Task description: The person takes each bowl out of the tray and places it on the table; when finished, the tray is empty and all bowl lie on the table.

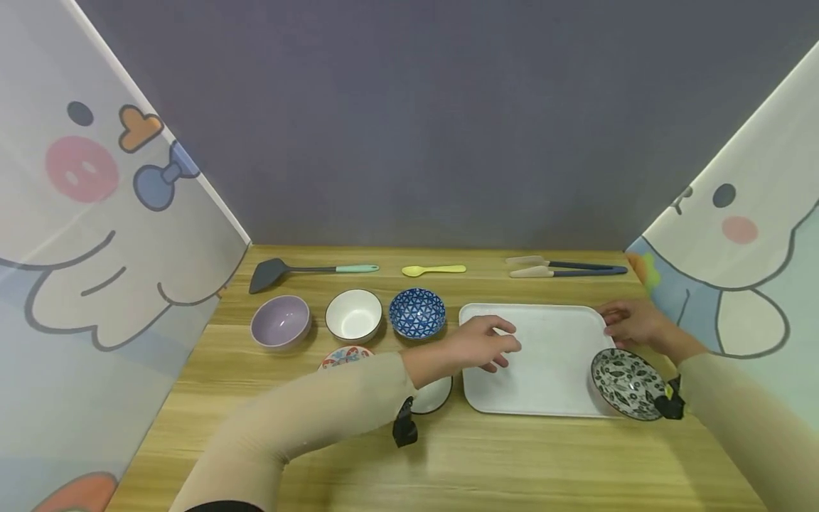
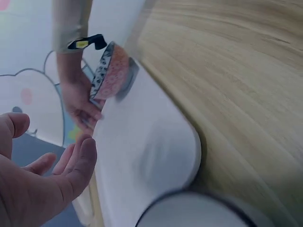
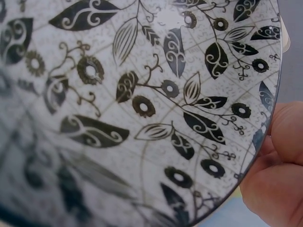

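Observation:
My left hand (image 1: pixel 481 344) hovers over the left part of a white rectangular tray (image 1: pixel 544 355), fingers spread and slightly bent, nothing in them. In the left wrist view the fingers (image 2: pixel 75 170) curve loosely above the tray. At the tray's right edge is my right hand (image 1: pixel 633 323), fingertips right at the rim. A bowl with dark leaf patterns (image 1: pixel 630 384) sits on the tray's near right corner, overhanging it, close below that hand. Its inside (image 3: pixel 142 104) fills most of the right wrist view, partly hiding the right thumb and a finger.
Left of the tray are a purple bowl (image 1: pixel 281 322), a white bowl (image 1: pixel 354 315), a blue patterned bowl (image 1: pixel 417 313), a red-patterned dish (image 1: pixel 345 355) and a dark-rimmed white dish (image 1: pixel 435 397), partly under my left arm. Behind lie a spatula (image 1: pixel 271 272), a yellow spoon (image 1: pixel 435 270) and tongs (image 1: pixel 569 272).

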Tool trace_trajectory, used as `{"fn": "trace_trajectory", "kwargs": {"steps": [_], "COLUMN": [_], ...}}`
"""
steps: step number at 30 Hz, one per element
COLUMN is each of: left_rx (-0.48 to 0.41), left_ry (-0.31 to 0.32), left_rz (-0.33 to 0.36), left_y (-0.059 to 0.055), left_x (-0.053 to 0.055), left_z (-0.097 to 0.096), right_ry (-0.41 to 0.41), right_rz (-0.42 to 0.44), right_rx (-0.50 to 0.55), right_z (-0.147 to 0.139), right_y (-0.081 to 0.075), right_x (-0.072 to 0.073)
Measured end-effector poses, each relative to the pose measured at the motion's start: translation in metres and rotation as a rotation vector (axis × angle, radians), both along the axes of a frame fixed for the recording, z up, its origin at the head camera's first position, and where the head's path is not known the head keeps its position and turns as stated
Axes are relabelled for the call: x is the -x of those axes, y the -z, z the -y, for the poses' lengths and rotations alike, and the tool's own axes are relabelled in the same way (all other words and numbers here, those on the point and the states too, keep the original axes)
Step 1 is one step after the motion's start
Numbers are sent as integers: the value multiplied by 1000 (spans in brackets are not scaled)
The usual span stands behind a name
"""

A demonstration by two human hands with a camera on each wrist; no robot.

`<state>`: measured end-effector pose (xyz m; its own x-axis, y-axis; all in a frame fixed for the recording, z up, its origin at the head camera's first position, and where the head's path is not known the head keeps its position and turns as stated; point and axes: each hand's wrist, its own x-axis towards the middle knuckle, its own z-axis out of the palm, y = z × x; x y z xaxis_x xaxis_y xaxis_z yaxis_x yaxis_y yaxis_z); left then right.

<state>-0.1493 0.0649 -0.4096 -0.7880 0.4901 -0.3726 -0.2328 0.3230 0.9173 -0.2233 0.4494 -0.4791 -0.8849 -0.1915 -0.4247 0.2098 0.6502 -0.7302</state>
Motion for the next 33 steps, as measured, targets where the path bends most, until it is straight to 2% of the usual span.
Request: {"fn": "trace_trajectory", "kwargs": {"steps": [8, 16, 25, 33], "left_rx": [-37, -44, -67, -93], "left_ry": [5, 1, -14, -43], "left_rz": [78, 119, 173, 220], "left_y": [17, 37, 55, 68], "left_x": [1, -1, -6, -6], "left_z": [-42, -77, -104, -118], "right_ry": [6, 16, 22, 34], "right_rz": [6, -9, -11, -18], "right_rx": [0, -25, 0, -13], "right_z": [0, 1, 3, 4], "right_y": [-1, -2, -3, -1], "right_x": [0, 2, 0, 1]}}
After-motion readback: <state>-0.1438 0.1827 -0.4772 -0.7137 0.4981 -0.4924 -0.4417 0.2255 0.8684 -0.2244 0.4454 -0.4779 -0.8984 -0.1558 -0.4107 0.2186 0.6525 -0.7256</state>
